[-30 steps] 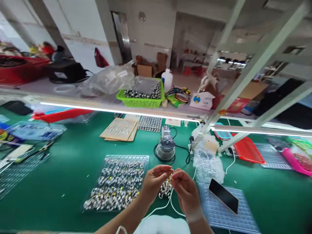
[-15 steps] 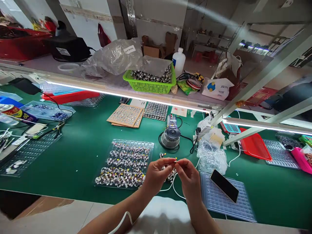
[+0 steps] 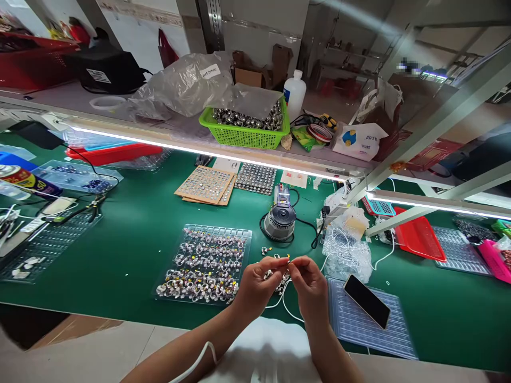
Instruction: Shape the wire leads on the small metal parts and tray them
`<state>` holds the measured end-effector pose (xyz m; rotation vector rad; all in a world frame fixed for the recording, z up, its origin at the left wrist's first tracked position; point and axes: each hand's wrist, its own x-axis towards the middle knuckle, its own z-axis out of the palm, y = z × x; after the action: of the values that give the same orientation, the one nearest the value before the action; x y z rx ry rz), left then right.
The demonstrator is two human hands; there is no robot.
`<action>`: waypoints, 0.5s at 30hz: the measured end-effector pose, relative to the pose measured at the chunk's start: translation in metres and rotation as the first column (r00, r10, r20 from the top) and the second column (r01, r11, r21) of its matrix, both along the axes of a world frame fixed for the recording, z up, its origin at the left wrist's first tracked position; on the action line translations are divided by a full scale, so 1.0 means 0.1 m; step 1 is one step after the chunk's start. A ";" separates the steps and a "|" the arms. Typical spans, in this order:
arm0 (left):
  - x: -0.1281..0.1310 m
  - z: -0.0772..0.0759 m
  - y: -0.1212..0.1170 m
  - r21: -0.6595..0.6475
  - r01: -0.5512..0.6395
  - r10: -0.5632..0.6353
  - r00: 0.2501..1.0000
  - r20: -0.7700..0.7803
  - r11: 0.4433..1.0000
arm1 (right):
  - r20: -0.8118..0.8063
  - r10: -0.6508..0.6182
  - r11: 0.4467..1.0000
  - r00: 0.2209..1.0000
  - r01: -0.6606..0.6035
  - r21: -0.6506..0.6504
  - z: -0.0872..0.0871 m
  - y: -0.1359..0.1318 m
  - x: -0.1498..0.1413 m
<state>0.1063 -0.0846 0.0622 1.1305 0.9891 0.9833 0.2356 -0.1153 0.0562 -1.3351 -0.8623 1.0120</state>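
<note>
My left hand [image 3: 255, 284] and my right hand [image 3: 309, 284] meet above the green bench near its front edge. Their fingertips pinch a tiny metal part with a yellow tip [image 3: 288, 260] between them. Below the fingers lies a small heap of the same silvery parts [image 3: 278, 279] beside a white cable [image 3: 285, 308]. Left of my hands a clear tray [image 3: 207, 263] holds rows of these parts with yellow tips. To the right is a ribbed clear tray [image 3: 371, 330] with a black phone [image 3: 366, 300] lying on it.
A round grey device [image 3: 280, 222] with a black cord stands behind my hands. A bag of white wires [image 3: 346, 254], red trays [image 3: 415, 238], cardboard sheets of beads [image 3: 205, 185] and a green basket of metal balls [image 3: 245, 127] on the lit shelf surround the bench.
The view tipped down and back, so the bench's front edge and floor came into sight. My hands stayed together, pinching the small part.
</note>
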 end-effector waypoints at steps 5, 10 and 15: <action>-0.01 0.04 0.00 0.049 0.010 -0.008 0.999 -0.049 0.999 | 0.004 0.014 1.000 1.000 -0.014 -0.026 0.00 0.01 0.01; -0.02 0.10 -0.04 0.164 -0.010 0.028 0.994 -0.107 0.986 | -0.064 0.022 0.998 0.998 -0.026 -0.057 0.02 0.01 0.02; -0.04 0.03 -0.04 0.190 -0.016 0.028 0.998 -0.060 0.982 | -0.202 0.057 0.994 0.978 -0.074 -0.075 0.02 0.03 0.04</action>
<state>0.1027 -0.0891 0.0650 1.3176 0.9749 1.0826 0.2392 -0.1123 0.0578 -1.2551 -0.7230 1.2223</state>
